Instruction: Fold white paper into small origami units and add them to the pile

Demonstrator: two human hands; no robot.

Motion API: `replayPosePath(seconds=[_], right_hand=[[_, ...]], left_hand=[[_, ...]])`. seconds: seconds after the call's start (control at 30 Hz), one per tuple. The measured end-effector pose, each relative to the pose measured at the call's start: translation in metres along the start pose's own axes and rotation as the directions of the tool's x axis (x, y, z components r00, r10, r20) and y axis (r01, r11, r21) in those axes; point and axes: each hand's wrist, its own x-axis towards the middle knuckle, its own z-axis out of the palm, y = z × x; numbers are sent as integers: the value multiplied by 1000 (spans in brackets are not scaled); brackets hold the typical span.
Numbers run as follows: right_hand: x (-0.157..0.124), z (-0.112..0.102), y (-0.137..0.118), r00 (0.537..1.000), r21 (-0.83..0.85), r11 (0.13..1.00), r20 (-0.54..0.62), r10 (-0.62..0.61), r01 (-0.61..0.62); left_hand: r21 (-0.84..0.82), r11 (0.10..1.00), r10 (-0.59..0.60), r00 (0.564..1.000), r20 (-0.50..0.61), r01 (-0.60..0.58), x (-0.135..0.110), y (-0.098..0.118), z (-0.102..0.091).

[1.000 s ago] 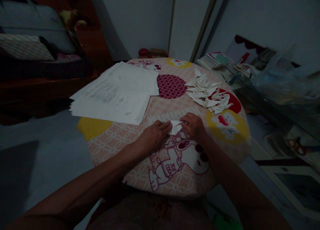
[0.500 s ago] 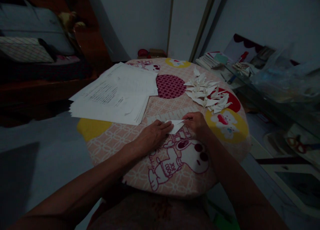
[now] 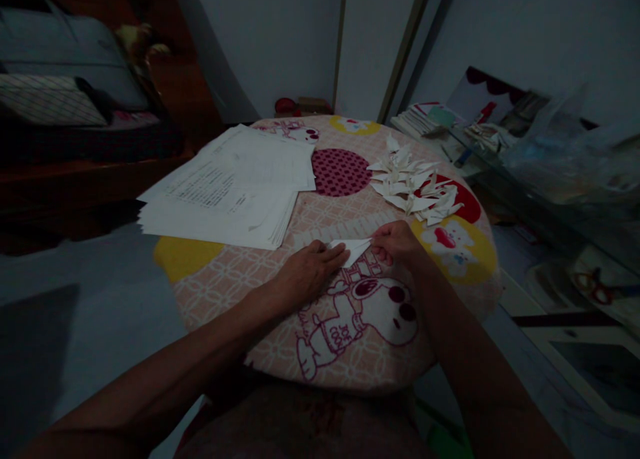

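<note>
A small folded white paper piece [image 3: 353, 249] lies on the round table [image 3: 240, 272] with its pink cartoon cloth. My left hand [image 3: 310, 270] lies on the paper's left part, fingers stretched flat and pressing it down. My right hand [image 3: 399, 242] pinches the paper's right tip, fingers closed on it. A pile of several folded white paper pieces [image 3: 413, 186] sits further back on the right of the table.
A stack of printed white sheets [image 3: 230, 189] covers the table's back left. Books and clutter [image 3: 435, 119] lie beyond the table at right, next to a plastic bag [image 3: 570, 152]. A dark wooden bench with bags [image 3: 65, 79] stands at left.
My right hand has shifted slightly up and right along the paper's edge, and the paper's right tip now points further right. My left hand has stayed in place.
</note>
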Motion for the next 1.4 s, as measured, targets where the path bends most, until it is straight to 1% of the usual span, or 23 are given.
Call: replayPosePath(seconds=[0.23,0.4,0.57,0.77,0.97,1.17,1.33,1.4], right_hand=[[-4,0,-10,996,20,996,-1,89,-89],[-7,-4,-11,992,66,991,64,110,-114],[-6,-5,-6,993,60,996,98,67,-73],[-5,-1,-7,996,66,995,59,66,-70],[-10,3,-10,1000,-70,997,-5,-12,11],[-11,7,-11,999,-127,992,-31,8,-12],[-7,8,-5,995,-183,980,-43,-91,81],[-4,9,-4,989,-246,962,-53,-135,118]], left_hand=[[-2,1000,-9,1000,8,9,-1,3,3],[-12,1000,-28,1000,6,28,0,2,4],[-9,1000,-29,1000,12,29,1,2,5],[-10,1000,-24,1000,-3,24,1,3,6],[-17,999,-37,999,-6,37,1,3,8],[-19,999,-38,999,23,38,0,4,2],[-10,998,-62,998,13,63,-2,5,2],[-23,997,-70,998,5,70,-3,4,3]])
